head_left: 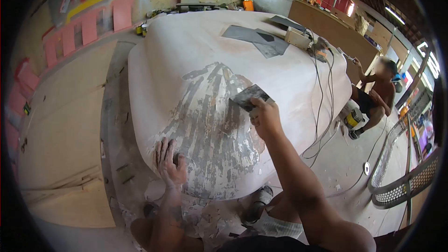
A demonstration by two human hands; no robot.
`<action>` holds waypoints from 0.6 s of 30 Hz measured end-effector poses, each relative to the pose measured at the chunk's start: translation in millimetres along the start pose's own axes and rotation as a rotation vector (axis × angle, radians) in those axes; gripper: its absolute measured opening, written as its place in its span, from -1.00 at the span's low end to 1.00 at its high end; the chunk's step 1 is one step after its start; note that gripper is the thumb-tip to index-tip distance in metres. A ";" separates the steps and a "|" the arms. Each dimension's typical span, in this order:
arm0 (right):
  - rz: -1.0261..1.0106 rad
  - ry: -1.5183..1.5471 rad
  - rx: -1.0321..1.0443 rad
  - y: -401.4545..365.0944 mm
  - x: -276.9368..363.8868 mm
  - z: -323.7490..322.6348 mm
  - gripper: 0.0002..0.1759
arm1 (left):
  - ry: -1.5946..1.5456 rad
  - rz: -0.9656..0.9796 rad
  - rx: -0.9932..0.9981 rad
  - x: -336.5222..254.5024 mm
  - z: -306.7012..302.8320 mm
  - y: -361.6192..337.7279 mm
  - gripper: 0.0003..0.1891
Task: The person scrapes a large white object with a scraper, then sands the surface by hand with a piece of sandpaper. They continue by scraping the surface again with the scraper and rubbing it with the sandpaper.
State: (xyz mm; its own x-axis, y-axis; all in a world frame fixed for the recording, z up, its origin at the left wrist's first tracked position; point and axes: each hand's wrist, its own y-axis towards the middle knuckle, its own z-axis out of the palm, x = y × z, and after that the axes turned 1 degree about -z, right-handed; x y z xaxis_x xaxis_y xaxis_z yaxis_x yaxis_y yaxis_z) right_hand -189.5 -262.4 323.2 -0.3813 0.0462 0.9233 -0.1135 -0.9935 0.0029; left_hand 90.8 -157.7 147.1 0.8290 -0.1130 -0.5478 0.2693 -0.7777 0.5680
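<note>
A large white rounded form (172,42) fills the middle of the view, with a rough grey, streaked patch (217,126) on its near side. My right hand (265,117) grips a dark flat sheet (251,97) against the upper right of that patch, thumb on top. Lower down on the left, my left hand (171,162) rests on the form at the patch's edge, fingers spread. A small dark spot shows beside its thumb; what it is I cannot tell.
Grey sheets (256,37), a wooden block (298,38) and an orange power tool (318,51) lie on top. Cables (332,93) hang down the right side. Another person (380,84) crouches at the right near a yellow bucket (353,118). Perforated metal strips (401,189) stand lower right.
</note>
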 end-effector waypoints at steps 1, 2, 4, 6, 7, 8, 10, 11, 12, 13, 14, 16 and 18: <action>0.014 0.013 -0.008 3.3 -5.9 -5.8 -0.91 | -0.007 0.006 0.010 -0.2 -1.6 -2.3 -0.44; 0.008 0.014 -0.024 10.5 -15.3 -5.7 -0.91 | -0.011 -0.004 0.019 -0.4 -1.8 -4.3 -0.44; -0.026 0.029 -0.054 29.0 -26.1 6.8 -0.89 | -0.018 0.001 0.026 -2.9 -3.6 -1.5 -0.44; -0.019 0.002 -0.066 31.2 -22.0 17.1 -0.89 | 0.007 0.002 0.028 -5.9 -5.1 -2.3 -0.44; -0.019 -0.016 -0.068 29.9 -16.5 22.1 -0.87 | 0.016 0.000 0.024 -6.0 -4.7 -2.4 -0.44; 0.003 -0.011 -0.037 20.4 -8.9 17.7 -0.85 | 0.017 0.010 0.021 -4.1 -3.8 -3.2 -0.44; -0.007 -0.023 -0.051 1.3 1.7 7.4 -0.86 | 0.020 0.017 0.008 0.3 -1.7 -2.4 -0.44; 0.003 -0.024 -0.069 -10.7 -0.5 -5.1 -0.86 | 0.017 0.011 0.009 1.0 -1.4 -4.5 -0.44; 0.010 -0.006 -0.031 -20.8 -7.3 -26.5 -0.87 | 0.017 0.011 0.019 -0.7 -2.9 -4.8 -0.44; 0.011 0.016 0.011 -26.3 -16.2 -50.9 -0.87 | 0.018 0.015 0.022 -2.5 -3.9 -2.7 -0.44; 0.012 0.040 0.053 -33.3 -27.5 -66.5 -0.86 | 0.024 0.018 0.024 -3.1 -4.6 -2.3 -0.44; -0.026 0.054 -0.040 -52.3 -51.9 -79.4 -0.82 | 0.041 0.029 0.028 -2.4 -3.8 -2.3 -0.43; 0.015 0.045 -0.052 -68.5 -66.5 -90.0 -0.76 | 0.045 0.033 0.035 -1.0 -1.4 -4.1 -0.45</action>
State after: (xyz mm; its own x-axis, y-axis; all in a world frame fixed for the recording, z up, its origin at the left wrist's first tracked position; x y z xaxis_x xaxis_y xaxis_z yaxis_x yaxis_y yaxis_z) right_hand -239.0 -188.1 227.0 -0.4243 0.0367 0.9048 -0.1541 -0.9875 -0.0322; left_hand 89.5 -153.6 146.1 0.8585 -0.1113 -0.5007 0.2253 -0.7951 0.5631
